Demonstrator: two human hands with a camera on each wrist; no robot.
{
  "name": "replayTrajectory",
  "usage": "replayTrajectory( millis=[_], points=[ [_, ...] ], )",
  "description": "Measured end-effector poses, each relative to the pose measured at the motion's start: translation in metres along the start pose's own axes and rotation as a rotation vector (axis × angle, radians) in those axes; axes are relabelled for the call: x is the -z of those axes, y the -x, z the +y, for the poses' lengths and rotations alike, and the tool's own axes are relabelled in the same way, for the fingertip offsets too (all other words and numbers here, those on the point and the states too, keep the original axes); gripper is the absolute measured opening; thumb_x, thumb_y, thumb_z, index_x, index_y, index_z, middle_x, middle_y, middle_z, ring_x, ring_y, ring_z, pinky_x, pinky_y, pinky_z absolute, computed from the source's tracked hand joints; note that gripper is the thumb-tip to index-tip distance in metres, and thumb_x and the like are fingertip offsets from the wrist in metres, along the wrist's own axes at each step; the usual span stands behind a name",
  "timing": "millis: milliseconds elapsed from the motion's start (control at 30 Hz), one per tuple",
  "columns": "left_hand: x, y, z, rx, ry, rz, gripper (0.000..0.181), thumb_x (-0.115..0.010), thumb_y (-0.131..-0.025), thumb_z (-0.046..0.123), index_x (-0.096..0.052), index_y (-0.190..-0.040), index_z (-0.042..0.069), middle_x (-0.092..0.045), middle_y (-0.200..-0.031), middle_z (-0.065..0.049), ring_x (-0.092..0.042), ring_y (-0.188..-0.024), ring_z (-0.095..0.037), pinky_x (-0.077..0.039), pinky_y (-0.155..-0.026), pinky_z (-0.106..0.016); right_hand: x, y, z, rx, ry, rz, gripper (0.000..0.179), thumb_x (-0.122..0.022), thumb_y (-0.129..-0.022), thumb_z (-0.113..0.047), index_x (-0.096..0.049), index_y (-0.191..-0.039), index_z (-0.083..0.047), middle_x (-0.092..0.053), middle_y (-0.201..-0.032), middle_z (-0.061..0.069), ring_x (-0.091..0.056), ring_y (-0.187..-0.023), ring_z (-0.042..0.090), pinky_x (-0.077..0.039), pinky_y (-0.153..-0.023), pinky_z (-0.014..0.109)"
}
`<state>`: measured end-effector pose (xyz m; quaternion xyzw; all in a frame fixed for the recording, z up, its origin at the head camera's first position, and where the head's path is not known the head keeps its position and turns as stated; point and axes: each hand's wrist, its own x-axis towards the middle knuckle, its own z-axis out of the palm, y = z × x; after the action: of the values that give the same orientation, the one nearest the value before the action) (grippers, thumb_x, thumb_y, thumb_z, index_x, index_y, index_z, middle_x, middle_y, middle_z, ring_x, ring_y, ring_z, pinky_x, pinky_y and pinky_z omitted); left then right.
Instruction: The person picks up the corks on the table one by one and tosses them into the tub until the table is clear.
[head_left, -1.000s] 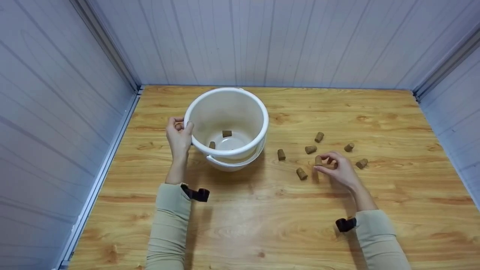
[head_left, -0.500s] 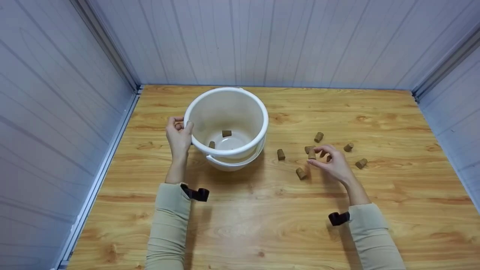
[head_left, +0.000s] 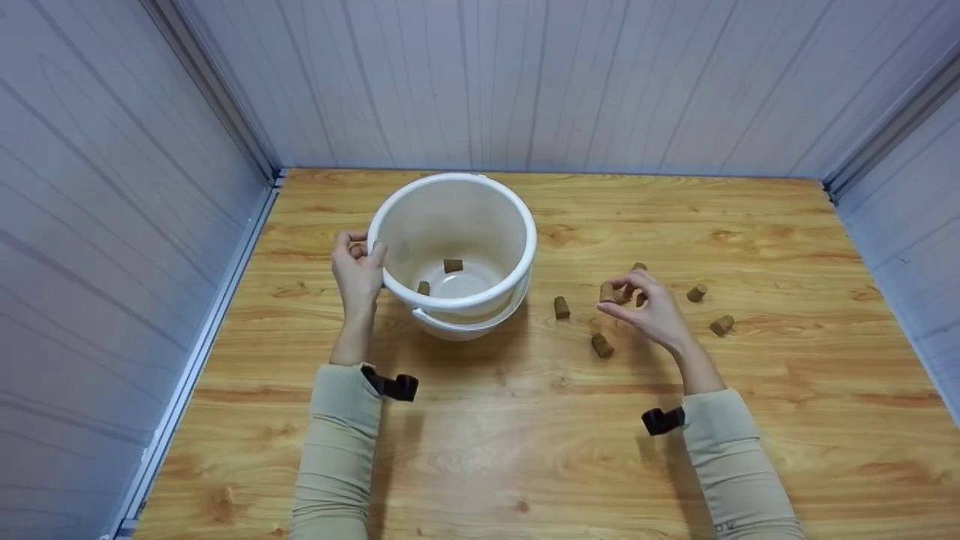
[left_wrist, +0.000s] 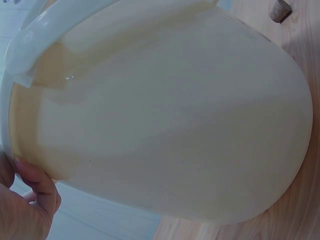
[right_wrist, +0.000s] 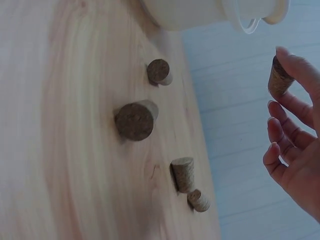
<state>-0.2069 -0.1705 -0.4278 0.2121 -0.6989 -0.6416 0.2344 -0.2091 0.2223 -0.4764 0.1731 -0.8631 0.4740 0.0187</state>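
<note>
A white bucket [head_left: 519,289] stands on the table, its handle hanging down at the front. My left hand [head_left: 358,276] grips the bucket's left rim, thumb over the inside edge; the left wrist view shows its fingers [left_wrist: 37,180] under the rim. Inside the bucket lie a cork stopper [head_left: 453,265] and another one partly hidden by the near rim. Between thumb and forefinger, my right hand [head_left: 651,309] pinches a cork stopper [right_wrist: 280,79] above the table, right of the bucket. Its other fingers are loosely bent.
Several cork stoppers lie on the wooden table [head_left: 480,450] right of the bucket, among them a near cork [head_left: 602,346], a cork [head_left: 562,307] closest to the bucket, and a far-right cork [head_left: 722,325]. Panel walls [head_left: 495,82] enclose the back and sides.
My right hand has moved left and away from me with the pinched cork, lifting it over the other corks. The left hand and bucket have stayed in place.
</note>
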Motion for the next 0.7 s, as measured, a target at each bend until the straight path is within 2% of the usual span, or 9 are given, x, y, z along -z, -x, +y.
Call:
replayTrajectory(
  millis=[133,233,367,567,700],
  points=[
    [0.000,0.000,0.001,-0.002,0.001,-0.005,0.018,-0.057,-0.081,-0.008,-0.056,-0.099,-0.006,-0.051,-0.068,-0.003,-0.049,-0.060,-0.009,-0.044,-0.050,-0.017,0.000,-0.002,-0.029,0.027,0.006,-0.008,0.028,-0.074,-0.083,0.000,-0.063,-0.106,0.011,-0.055,-0.097,0.026,-0.048,-0.084,0.040,-0.038,-0.072,0.040],
    [0.000,0.000,0.001,-0.009,0.006,-0.005,0.018,-0.057,-0.080,-0.008,-0.057,-0.098,-0.006,-0.051,-0.066,-0.002,-0.051,-0.058,-0.010,-0.044,-0.049,-0.017,0.001,-0.005,-0.048,0.034,0.004,-0.013,0.027,-0.073,-0.083,0.000,-0.063,-0.106,0.011,-0.056,-0.099,0.024,-0.048,-0.083,0.030,-0.038,-0.071,0.037],
    [0.000,0.000,0.001,-0.006,0.005,-0.002,0.018,-0.057,-0.080,-0.007,-0.057,-0.098,-0.006,-0.051,-0.064,-0.001,-0.050,-0.055,-0.010,-0.044,-0.048,-0.017,0.000,-0.012,-0.060,0.058,-0.023,0.000,0.026,-0.072,-0.083,0.002,-0.063,-0.106,0.012,-0.058,-0.100,0.022,-0.047,-0.084,0.021,-0.038,-0.070,0.033],
    [0.000,0.001,0.001,0.008,-0.011,0.000,0.017,-0.057,-0.082,-0.006,-0.057,-0.099,-0.006,-0.051,-0.066,-0.002,-0.049,-0.056,-0.008,-0.044,-0.047,-0.017,-0.003,-0.023,-0.070,0.122,-0.069,0.024,0.026,-0.073,-0.083,0.002,-0.064,-0.104,0.012,-0.059,-0.100,0.022,-0.049,-0.087,0.034,-0.038,-0.070,0.039],
    [0.000,0.000,0.001,0.010,-0.005,0.001,0.017,-0.058,-0.082,-0.006,-0.057,-0.099,-0.006,-0.051,-0.068,-0.002,-0.049,-0.059,-0.008,-0.044,-0.050,-0.017,-0.005,-0.030,-0.079,0.152,-0.099,0.038,0.027,-0.073,-0.082,0.002,-0.063,-0.106,0.013,-0.059,-0.101,0.023,-0.049,-0.087,0.039,-0.039,-0.070,0.038]
  ],
)
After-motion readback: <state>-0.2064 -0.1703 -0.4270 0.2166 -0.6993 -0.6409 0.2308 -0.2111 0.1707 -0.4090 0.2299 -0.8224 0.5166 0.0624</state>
